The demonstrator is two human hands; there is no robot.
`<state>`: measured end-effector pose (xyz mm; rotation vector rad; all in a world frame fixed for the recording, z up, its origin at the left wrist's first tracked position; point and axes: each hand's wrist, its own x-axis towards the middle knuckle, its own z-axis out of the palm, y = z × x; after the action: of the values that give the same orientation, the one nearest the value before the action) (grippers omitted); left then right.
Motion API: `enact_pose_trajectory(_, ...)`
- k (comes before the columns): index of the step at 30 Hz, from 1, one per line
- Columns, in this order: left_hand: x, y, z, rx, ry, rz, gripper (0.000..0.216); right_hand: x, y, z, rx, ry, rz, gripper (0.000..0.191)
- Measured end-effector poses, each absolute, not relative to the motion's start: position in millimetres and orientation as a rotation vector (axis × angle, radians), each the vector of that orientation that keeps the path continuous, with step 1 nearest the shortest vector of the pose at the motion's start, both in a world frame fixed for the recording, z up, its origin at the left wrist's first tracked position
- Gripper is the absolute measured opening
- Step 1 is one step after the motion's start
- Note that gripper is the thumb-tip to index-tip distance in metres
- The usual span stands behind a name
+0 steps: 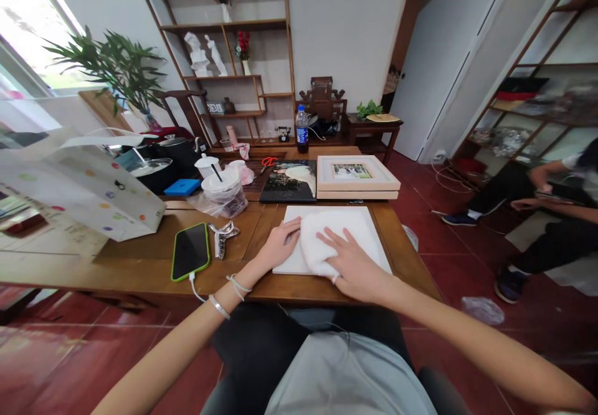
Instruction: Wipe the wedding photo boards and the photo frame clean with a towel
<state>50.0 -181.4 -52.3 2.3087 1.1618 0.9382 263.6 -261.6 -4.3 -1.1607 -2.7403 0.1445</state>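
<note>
White and soft-looking, a pad point(312, 247) lies under the right hand point(352, 262), which is spread flat on it and grips nothing. The left hand point(279, 247) rests with fingers bent, tips at the pad's left edge; whether it pinches that edge I cannot tell. Beneath both is a white board point(378, 247), near the table's point(411, 271) front edge, so an uneven push towards the body could slide it out or ruck the pad.

Left of the left hand, a charging cable point(195, 285) runs down beside the bracelets point(219, 306); a snag there might drag the phone point(190, 252) off. Past the phone sits a silver clip-like piece point(223, 237). Ahead of the hands, a dark picture point(289, 181) and stacked frames point(357, 181) lie close behind the board; a hard forward shove could scuff them. Ahead and left, a bagged cup point(222, 187) with a straw could tip if a sleeve or arm swept it, perhaps wetting things.
</note>
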Motion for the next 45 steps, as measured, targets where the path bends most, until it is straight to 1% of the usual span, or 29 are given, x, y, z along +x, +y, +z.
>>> enact_pose_trajectory(3,49.1,-181.4,-51.8,2.309,1.146,0.924,0.038,260.5,-290.0,-2.3,-1.083,-2.805,0.146,0.03)
enact_pose_trajectory(6,48.5,-180.8,-52.9,2.297,1.139,0.944,0.037,260.7,-297.4,-2.4,-1.057,-2.829,0.146,0.031)
enact_pose_trajectory(10,49.1,-180.7,-54.1,2.295,1.141,0.961,0.037,263.5,-273.3,-2.6,-1.157,-2.756,0.125,0.034)
enact_pose_trajectory(16,49.5,-180.3,-54.6,2.266,1.165,0.955,0.036,263.9,-215.1,-3.3,-1.365,-2.657,0.03,0.046)
enact_pose_trajectory(20,50.0,-180.7,-53.6,2.259,1.165,0.955,0.036,253.8,-190.2,-7.1,-1.487,-2.622,-0.104,0.045)
enact_pose_trajectory(24,50.3,-182.5,-50.2,2.271,1.136,0.964,0.036,235.6,-190.6,-10.6,-1.548,-2.624,-0.245,0.041)
enact_pose_trajectory(27,49.6,-182.6,-48.9,2.288,1.102,0.944,0.039,222.9,-214.2,-11.9,-1.519,-2.659,-0.322,0.042)
enact_pose_trajectory(29,49.0,-181.8,-49.4,2.289,1.093,0.94,0.038,217.0,-239.5,-12.9,-1.465,-2.711,-0.309,0.041)
enact_pose_trajectory(33,48.8,-180.4,-51.9,2.266,1.137,0.966,0.036,213.3,-291.8,-15.4,-1.367,-2.806,-0.228,0.032)
enact_pose_trajectory(36,49.2,-180.9,-52.5,2.257,1.15,0.969,0.035,216.9,-308.9,-13.0,-1.258,-2.83,-0.223,0.031)
enact_pose_trajectory(39,50.0,-182.3,-51.4,2.246,1.157,0.971,0.034,224.7,-298.3,-4.4,-1.25,-2.82,-0.149,0.033)
enact_pose_trajectory(45,50.3,-182.6,-50.8,2.251,1.151,0.966,0.036,244.4,-235.2,7.4,-1.381,-2.726,-0.109,0.039)
